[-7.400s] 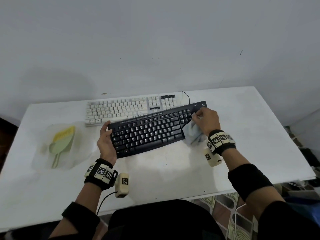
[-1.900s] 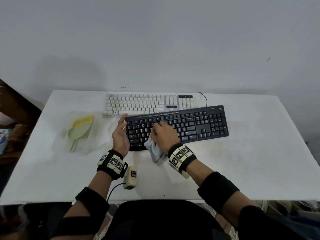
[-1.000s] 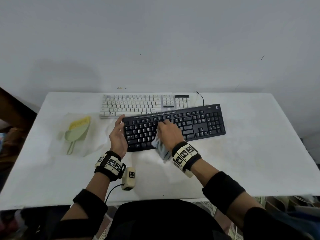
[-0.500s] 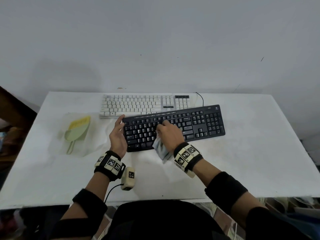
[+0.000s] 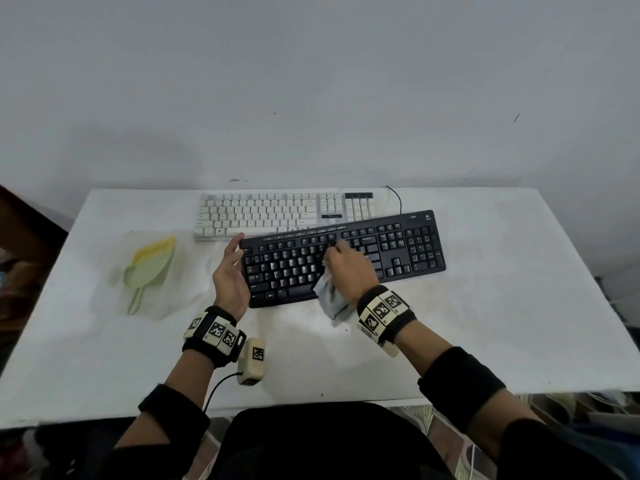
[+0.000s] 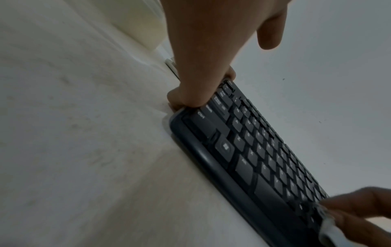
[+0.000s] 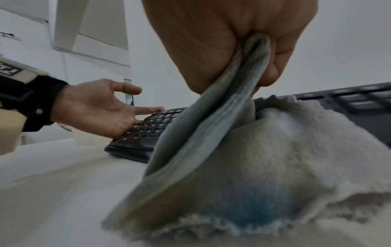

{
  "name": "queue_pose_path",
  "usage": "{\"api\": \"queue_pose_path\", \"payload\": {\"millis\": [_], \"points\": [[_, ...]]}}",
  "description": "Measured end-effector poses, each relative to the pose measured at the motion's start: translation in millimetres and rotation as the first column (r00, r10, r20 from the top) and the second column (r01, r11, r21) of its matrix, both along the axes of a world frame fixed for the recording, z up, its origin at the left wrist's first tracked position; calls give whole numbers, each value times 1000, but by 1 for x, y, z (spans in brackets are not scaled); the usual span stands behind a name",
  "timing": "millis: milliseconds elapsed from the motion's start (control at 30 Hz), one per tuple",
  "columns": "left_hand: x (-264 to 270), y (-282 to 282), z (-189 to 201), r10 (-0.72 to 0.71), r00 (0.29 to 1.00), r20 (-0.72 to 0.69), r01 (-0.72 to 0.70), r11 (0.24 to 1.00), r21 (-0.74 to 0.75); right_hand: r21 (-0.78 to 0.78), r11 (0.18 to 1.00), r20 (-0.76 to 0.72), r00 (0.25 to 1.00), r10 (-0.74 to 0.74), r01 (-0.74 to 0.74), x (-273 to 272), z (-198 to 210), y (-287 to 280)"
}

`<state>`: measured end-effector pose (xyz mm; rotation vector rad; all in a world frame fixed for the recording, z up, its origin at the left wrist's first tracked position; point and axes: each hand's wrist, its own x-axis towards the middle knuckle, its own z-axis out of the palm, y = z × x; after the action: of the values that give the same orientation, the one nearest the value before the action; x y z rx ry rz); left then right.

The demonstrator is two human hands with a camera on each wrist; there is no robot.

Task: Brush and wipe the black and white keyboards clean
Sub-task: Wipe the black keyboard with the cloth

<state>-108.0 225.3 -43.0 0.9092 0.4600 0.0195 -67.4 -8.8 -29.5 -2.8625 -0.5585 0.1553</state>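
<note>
The black keyboard (image 5: 343, 254) is lying at a slight slant across the middle of the head view, on the white table (image 5: 485, 306), its far left corner just overlapping the near edge of the white keyboard (image 5: 277, 213), which is sitting higher in the frame toward the wall.

The right hand (image 5: 349, 271) is resting over the centre of the black keys, its fingers curling round a grey-blue cloth (image 5: 330, 299) — in the right wrist view the cloth (image 7: 243, 150) is filling the lower right of the frame, bunched and pinched between thumb and fingers at the top. Its loose end is trailing off the keyboard's near edge onto the table.

The left hand (image 5: 230, 275) is standing on its edge against the keyboard's left end, just left of centre in the head view. Its fingers are lying straight and fairly close together along that end, the thumb lifting apart above — the right wrist view is showing the palm (image 7: 93, 107) open toward the keys. In the left wrist view the hand (image 6: 207, 58) is pressing the keyboard's end (image 6: 243, 142) from the top centre of the frame.

At the left of the head view a green dustpan with a yellow brush (image 5: 149, 268) is lying on a clear plastic sheet (image 5: 173, 299), well apart from both hands.
</note>
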Motion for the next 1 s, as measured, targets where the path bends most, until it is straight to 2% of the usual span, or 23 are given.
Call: {"api": "queue_pose_path", "payload": {"millis": [167, 400, 700, 900, 1000], "points": [[0, 0, -1, 4, 1000, 0, -4, 1000, 0, -19, 995, 28, 995, -97, 98, 4, 3, -22], [-1, -3, -1, 22, 1000, 17, -22, 1000, 20, 37, 996, 30, 996, 80, -81, -4, 1, 31], [0, -1, -1, 17, 1000, 7, -17, 1000, 26, 14, 995, 70, 993, -96, 96, 8, 5, -24], [-1, -4, 2, 34, 999, 8, -34, 999, 29, -1, 998, 55, 997, -58, 58, 9, 6, -21], [-1, -4, 1, 15, 1000, 16, -15, 1000, 21, -9, 995, 68, 993, -99, 100, 11, 6, -35]]}}
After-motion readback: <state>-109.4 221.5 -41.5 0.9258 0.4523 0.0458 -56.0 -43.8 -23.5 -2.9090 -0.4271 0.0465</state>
